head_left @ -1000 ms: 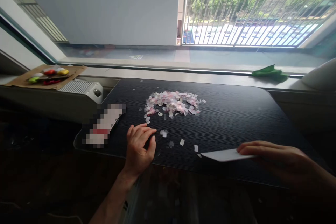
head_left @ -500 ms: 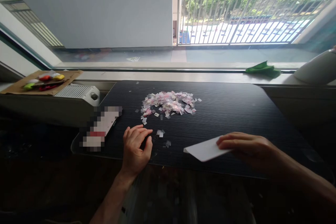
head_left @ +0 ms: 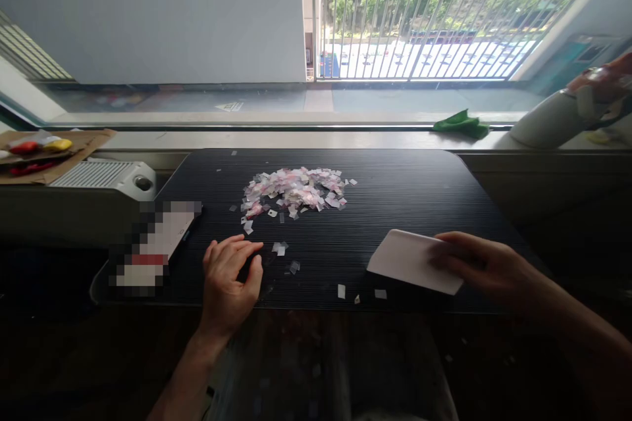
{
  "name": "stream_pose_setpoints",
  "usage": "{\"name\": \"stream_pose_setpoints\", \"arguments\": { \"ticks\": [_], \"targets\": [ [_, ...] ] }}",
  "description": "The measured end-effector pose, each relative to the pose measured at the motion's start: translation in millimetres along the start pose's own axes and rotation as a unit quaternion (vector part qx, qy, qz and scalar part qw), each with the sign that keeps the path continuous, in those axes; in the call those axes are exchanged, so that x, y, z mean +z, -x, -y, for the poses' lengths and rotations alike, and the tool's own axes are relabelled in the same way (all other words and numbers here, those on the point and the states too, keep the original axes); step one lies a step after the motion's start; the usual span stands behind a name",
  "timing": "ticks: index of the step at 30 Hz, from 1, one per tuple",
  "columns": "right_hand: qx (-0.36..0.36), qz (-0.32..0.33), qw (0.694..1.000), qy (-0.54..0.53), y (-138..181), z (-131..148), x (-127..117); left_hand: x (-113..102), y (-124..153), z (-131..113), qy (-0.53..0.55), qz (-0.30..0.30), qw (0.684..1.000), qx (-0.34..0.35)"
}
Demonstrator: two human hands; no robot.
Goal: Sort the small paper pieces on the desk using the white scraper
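Observation:
In my right hand (head_left: pixel 474 258) is a stiff white card (head_left: pixel 415 260), gripped by its right end and tilted over the table's near right part. Small loose pieces, among them a white scrap (head_left: pixel 342 291), lie left of the card by the near edge. My left hand (head_left: pixel 232 273) rests at the table's near edge, its fingers loosely bent and apart, with nothing visible in it. Just right of its fingertips lie a few clear and white bits (head_left: pixel 280 248). Farther back, a pile of small pink, white and clear scraps (head_left: pixel 301 189) spreads over the dark table (head_left: pixel 405 191).
A pixelated flat object (head_left: pixel 160 243) lies on the table's left side. Beyond it stands a white slotted appliance (head_left: pixel 113 177) beside cardboard (head_left: pixel 74 168) with colourful items. On the sill are a green cloth (head_left: pixel 461 123) and a white jug-like container (head_left: pixel 553 118).
The view has swung right. My right hand has moved the card rightward and turned its face toward me; several scraps now show at the near edge. My left hand keeps its place on the table.

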State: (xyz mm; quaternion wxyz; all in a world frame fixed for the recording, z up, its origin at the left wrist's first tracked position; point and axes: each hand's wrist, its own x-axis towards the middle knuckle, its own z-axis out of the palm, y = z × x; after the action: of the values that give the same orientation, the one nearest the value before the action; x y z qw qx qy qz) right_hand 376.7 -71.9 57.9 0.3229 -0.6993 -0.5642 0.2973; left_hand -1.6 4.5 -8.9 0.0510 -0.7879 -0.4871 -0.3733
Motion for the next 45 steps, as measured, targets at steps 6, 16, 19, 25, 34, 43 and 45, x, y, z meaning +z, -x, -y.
{"name": "stream_pose_setpoints", "arguments": {
  "ticks": [6,16,19,25,34,43,45],
  "targets": [
    [0.014,0.112,0.992,0.049,-3,-4,-12,0,-1,0,0.006,-0.002,1.0,-0.001],
    [-0.004,0.128,0.991,0.048,13,-1,-22,1,-1,0,0.018,-0.007,1.0,-0.013],
    [-0.014,0.125,0.991,0.053,14,-1,-24,1,-1,1,0.015,-0.006,1.0,-0.009],
    [-0.114,0.104,0.988,0.008,-13,22,4,0,0,1,0.011,-0.005,1.0,0.002],
    [-0.182,0.258,0.948,0.036,-10,42,1,0,-1,0,0.013,-0.004,1.0,-0.008],
    [-0.168,0.16,0.973,0.016,12,27,-11,-1,-1,-1,0.015,-0.004,1.0,-0.001],
    [-0.182,0.186,0.965,0.026,7,35,-3,-1,-1,0,0.011,-0.004,1.0,0.001]
  ]
}}
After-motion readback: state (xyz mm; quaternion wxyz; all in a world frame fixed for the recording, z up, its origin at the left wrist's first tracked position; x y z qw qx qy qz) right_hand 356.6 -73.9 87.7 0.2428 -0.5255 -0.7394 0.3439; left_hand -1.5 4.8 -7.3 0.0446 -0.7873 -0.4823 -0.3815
